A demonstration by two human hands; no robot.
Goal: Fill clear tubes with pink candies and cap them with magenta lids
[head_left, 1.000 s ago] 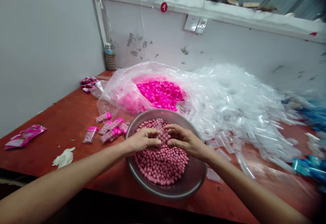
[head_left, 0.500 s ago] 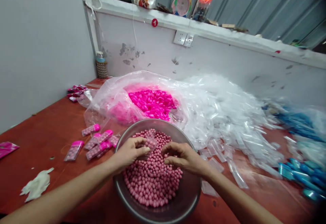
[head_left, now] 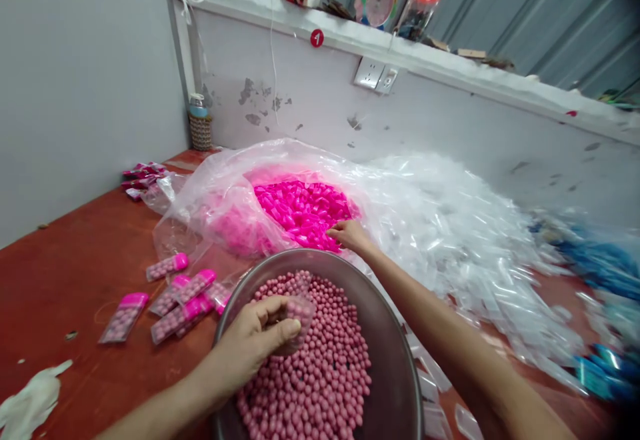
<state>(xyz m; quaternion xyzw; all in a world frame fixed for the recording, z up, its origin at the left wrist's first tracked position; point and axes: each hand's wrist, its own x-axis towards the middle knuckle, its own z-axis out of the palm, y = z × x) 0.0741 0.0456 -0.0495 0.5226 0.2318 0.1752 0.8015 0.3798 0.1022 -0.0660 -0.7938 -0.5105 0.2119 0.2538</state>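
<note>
My left hand (head_left: 260,337) is closed around a small clear plastic case (head_left: 301,317) with pink beads in it, held above a grey metal bowl (head_left: 395,353). Loose round pink beads (head_left: 315,367) fill much of the bowl. Beyond the rim, my right hand (head_left: 350,235) reaches to the near right edge of a pile of bright pink plastic caps (head_left: 300,210). Its fingers are drawn together at the caps; whether a cap is between them is hidden. The caps lie in an opened clear plastic bag (head_left: 225,187).
Several bead-filled cases with pink caps (head_left: 183,317) lie left of the bowl. A heap of clear empty cases (head_left: 450,227) spreads to the right. Blue packets (head_left: 607,367) lie at far right. A white scrap (head_left: 33,400) rests at front left. A shelf (head_left: 330,33) runs along the wall.
My right hand has left the beads in the bowl and moved forward to the pink caps. My left hand still holds the clear case over the bowl. The view has shifted slightly.
</note>
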